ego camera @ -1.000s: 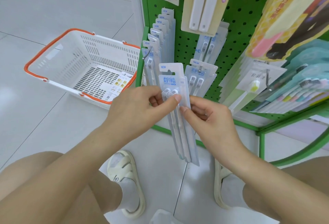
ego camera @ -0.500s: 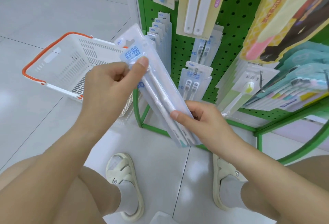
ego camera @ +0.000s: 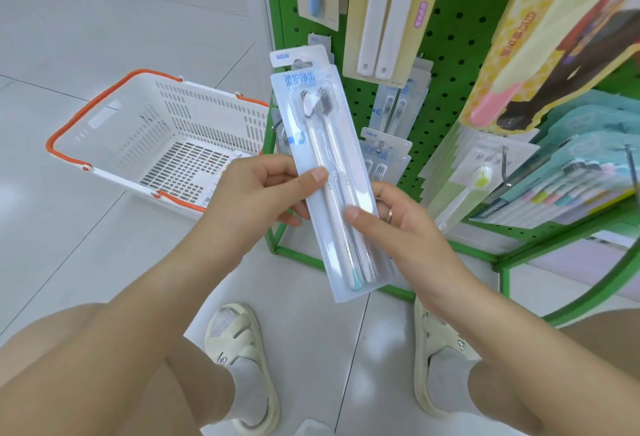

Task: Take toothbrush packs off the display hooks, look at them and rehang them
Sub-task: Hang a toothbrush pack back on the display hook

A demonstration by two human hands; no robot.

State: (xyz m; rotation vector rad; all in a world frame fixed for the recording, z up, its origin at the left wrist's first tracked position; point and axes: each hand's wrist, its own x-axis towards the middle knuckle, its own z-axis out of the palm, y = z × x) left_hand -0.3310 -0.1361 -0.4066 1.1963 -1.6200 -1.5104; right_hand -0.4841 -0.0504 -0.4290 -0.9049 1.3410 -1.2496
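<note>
Left hand: the left hand (ego camera: pixel 254 193) grips the toothbrush pack (ego camera: pixel 323 172) at its left edge, thumb pressed on the front about halfway down, fingers curled behind.
Right hand: the right hand (ego camera: pixel 403 224) holds the same pack at its right edge, a little lower, thumb on the front and fingers behind; a ring shows on one finger.
Toothbrush pack: held off the hooks in front of the green pegboard rack (ego camera: pixel 453 65), nearly upright with its top leaning slightly left. It is a clear blister on a pale blue card with a "NEW" tab at the top, and it holds two brushes side by side, heads up, one handle ending in a teal tip. A second card edge shows just behind the top; whether that is another pack in the hands cannot be told.
Hanging packs: similar packs (ego camera: pixel 381 155) hang on the rack just behind the held one.
Basket: a white shopping basket (ego camera: pixel 138 131) with orange handles sits on the tiled floor (ego camera: pixel 86 20), left of the rack.
Feet: two cream sandals (ego camera: pixel 242 366) with grey socks stand below the hands.
</note>
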